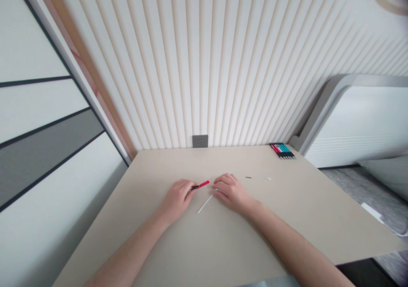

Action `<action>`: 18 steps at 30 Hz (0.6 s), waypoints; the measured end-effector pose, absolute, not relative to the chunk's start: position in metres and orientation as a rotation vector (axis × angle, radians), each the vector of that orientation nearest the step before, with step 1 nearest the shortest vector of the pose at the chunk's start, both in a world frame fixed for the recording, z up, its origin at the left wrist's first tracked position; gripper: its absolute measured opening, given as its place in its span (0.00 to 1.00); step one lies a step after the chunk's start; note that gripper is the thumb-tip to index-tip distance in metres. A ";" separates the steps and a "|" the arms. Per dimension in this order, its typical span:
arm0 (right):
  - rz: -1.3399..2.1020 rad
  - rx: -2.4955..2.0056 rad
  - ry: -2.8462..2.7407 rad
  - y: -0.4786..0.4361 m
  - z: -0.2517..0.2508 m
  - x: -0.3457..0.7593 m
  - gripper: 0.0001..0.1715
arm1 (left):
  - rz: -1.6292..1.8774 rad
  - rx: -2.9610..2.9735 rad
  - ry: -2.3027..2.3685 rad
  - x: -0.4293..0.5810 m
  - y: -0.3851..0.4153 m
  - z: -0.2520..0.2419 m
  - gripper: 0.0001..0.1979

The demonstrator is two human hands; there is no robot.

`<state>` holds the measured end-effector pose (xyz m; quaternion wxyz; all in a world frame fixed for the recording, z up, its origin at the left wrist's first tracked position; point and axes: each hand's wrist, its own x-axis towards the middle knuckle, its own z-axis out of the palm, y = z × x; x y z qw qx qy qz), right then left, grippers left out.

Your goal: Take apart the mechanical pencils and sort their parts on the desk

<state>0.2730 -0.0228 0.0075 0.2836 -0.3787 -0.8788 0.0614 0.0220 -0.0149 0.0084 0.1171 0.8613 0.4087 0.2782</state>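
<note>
My left hand point(179, 197) is closed round a red and black pen barrel point(204, 184), its red end pointing right toward the other hand. Fingers of my right hand point(232, 192) are bent over the upper end of a thin white stick point(205, 203), which looks like a pen refill. The stick's lower end slants down to the left, between both hands. To the right of my right hand lie a small dark piece point(248, 177) and a tiny white piece point(268, 178), too small to name surely.
A row of several pens point(282, 150), red, white, teal and black, lies at the table's back right corner. The beige table point(197, 249) meets a ribbed wall with a grey socket point(200, 141). A white cabinet point(47, 185) stands left, a bed headboard point(360, 117) right.
</note>
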 end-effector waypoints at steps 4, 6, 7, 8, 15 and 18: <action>0.215 -0.994 -2.479 -0.021 0.003 0.273 0.09 | 0.817 2.505 1.222 0.021 -0.015 0.007 0.06; 0.228 -1.004 -2.498 -0.021 0.003 0.270 0.09 | 0.809 2.512 1.227 0.021 -0.015 0.007 0.07; 0.228 -1.011 -2.506 -0.021 0.003 0.269 0.09 | 0.802 2.522 1.227 0.021 -0.015 0.008 0.07; 0.226 -1.018 -2.515 -0.021 0.003 0.269 0.10 | 0.795 2.533 1.228 0.021 -0.015 0.008 0.07; 0.119 -1.202 -2.516 -0.017 0.009 0.272 0.09 | 0.820 2.536 1.290 0.016 -0.009 0.009 0.07; 0.033 -1.301 -2.499 -0.016 0.011 0.274 0.11 | 0.849 2.530 1.288 0.014 -0.007 0.009 0.08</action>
